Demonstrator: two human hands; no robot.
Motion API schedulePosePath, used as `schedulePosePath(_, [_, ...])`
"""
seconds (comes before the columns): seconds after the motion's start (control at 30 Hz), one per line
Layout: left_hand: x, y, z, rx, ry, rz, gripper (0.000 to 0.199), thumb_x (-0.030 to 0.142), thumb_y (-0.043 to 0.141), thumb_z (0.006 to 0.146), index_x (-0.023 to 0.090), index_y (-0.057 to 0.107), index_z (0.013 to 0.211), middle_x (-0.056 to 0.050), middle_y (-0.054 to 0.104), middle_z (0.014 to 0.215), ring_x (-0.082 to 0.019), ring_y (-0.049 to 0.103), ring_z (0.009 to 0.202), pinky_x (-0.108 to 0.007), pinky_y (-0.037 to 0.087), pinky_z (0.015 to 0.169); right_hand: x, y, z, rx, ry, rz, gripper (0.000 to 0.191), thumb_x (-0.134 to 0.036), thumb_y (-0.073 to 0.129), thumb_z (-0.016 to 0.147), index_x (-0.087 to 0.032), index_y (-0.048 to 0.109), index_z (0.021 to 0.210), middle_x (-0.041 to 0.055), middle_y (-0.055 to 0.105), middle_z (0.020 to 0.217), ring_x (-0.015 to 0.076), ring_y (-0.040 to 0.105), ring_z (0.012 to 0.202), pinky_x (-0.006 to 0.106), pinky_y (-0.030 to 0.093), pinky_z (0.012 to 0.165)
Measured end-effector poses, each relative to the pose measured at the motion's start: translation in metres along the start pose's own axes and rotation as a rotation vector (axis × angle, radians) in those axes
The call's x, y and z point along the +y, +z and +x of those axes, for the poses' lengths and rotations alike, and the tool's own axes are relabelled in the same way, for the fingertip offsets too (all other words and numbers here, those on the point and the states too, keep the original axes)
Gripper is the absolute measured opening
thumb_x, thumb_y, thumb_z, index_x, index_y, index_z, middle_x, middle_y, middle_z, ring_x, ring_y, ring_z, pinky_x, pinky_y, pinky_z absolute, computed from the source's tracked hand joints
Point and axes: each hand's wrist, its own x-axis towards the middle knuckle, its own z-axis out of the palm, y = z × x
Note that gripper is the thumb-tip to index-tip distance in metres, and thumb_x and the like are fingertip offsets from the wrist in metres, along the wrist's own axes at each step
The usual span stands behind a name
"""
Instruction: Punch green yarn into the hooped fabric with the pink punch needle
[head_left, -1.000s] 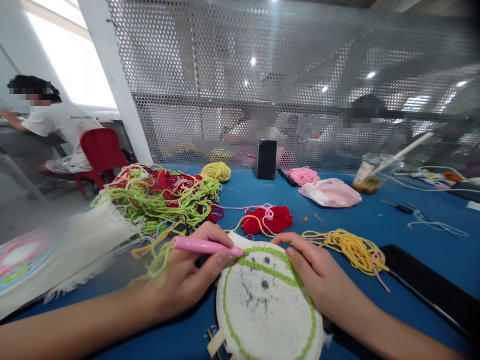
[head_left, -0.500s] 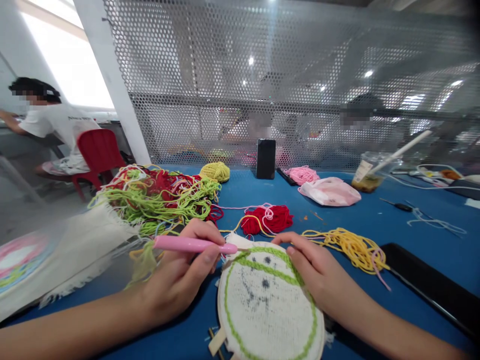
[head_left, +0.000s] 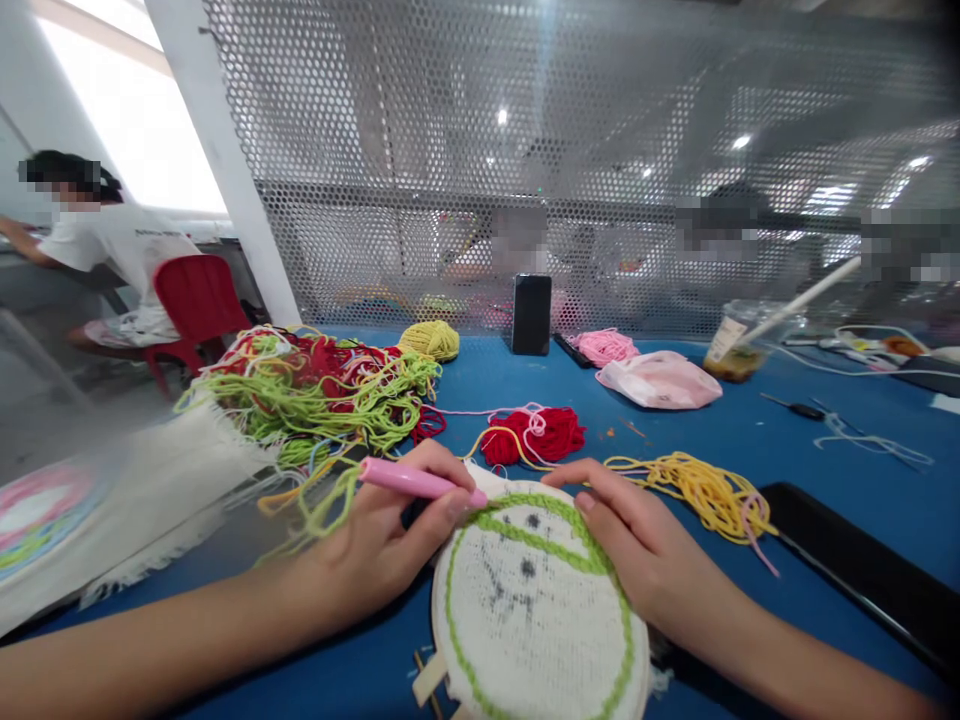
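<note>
Lower centre: left hand (head_left: 386,535), grip wrapped round a pink punch needle (head_left: 416,482); right hand (head_left: 649,545), grip clasping hooped embroidery (head_left: 544,625).

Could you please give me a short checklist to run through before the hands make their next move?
1. Left hand gripping the pink tool: ok.
2. Right hand at the edge of the hooped cloth: ok.
3. Green yarn trailing from the tool's rear end: ok.
4. That yarn free of the tangled yarn pile: cannot tell.
5. Tool's tip through the cloth: cannot tell.
6. Drink cup away from both hands: ok.
</note>
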Motion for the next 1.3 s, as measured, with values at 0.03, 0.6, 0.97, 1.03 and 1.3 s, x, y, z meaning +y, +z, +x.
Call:
schedulePosePath(0.03, [0.001, 0.001, 0.002, -0.020, 0.015, 0.007, 0.012, 0.015, 0.041, 0.085, 0.020, 0.052, 0.087, 0.000, 0.054, 0.080, -0.011, 0.053, 0.073, -0.022, 0.045, 0.066, 0.000, 0.000, -0.001, -0.001, -0.013, 0.003, 0.023, -0.023, 0.028, 0.090, -0.025, 0.050, 0.095, -0.0024, 0.057, 0.075, 0.0099, 0.050, 0.066, 0.023, 0.035, 0.056])
schedulePosePath(0.6, [-0.008, -0.002, -0.011, 0.197, -0.012, -0.041, 0.023, 0.030, 0.035, 0.086, 0.018, 0.055, 0.088, -0.003, 0.056, 0.073, -0.011, 0.050, 0.056, -0.023, 0.042, 0.052, 0.001, -0.002, 0.005, -0.053, -0.003, -0.098, 0.021, -0.022, 0.029, 0.089, -0.025, 0.050, 0.093, -0.0030, 0.054, 0.074, 0.0103, 0.044, 0.060, 0.023, 0.034, 0.053])
schedulePosePath(0.97, [-0.003, -0.003, -0.009, 0.175, 0.004, -0.034, 0.018, 0.028, 0.037, 0.085, 0.019, 0.053, 0.084, -0.003, 0.055, 0.070, -0.013, 0.051, 0.062, -0.026, 0.042, 0.058, 0.000, -0.002, 0.004, -0.050, -0.001, -0.073, 0.022, -0.021, 0.029, 0.089, -0.025, 0.050, 0.093, -0.0029, 0.053, 0.073, 0.0103, 0.046, 0.061, 0.023, 0.034, 0.054])
schedulePosePath(1.03, [-0.002, -0.005, -0.009, 0.159, 0.006, -0.020, 0.016, 0.026, 0.038, 0.085, 0.019, 0.053, 0.085, -0.003, 0.055, 0.071, -0.014, 0.052, 0.064, -0.027, 0.042, 0.060, 0.000, -0.001, 0.004, -0.048, 0.001, -0.070, 0.022, -0.021, 0.029, 0.089, -0.024, 0.051, 0.093, -0.0026, 0.053, 0.073, 0.0104, 0.046, 0.061, 0.023, 0.034, 0.054])
schedulePosePath(1.3, [0.005, 0.000, 0.000, -0.045, 0.094, -0.028, 0.015, 0.011, 0.043, 0.082, 0.018, 0.052, 0.091, -0.003, 0.058, 0.080, -0.013, 0.055, 0.073, -0.024, 0.045, 0.065, 0.001, 0.000, 0.002, -0.008, -0.030, -0.031, 0.023, -0.022, 0.030, 0.089, -0.023, 0.052, 0.094, -0.0009, 0.057, 0.076, 0.0113, 0.050, 0.066, 0.024, 0.038, 0.058])
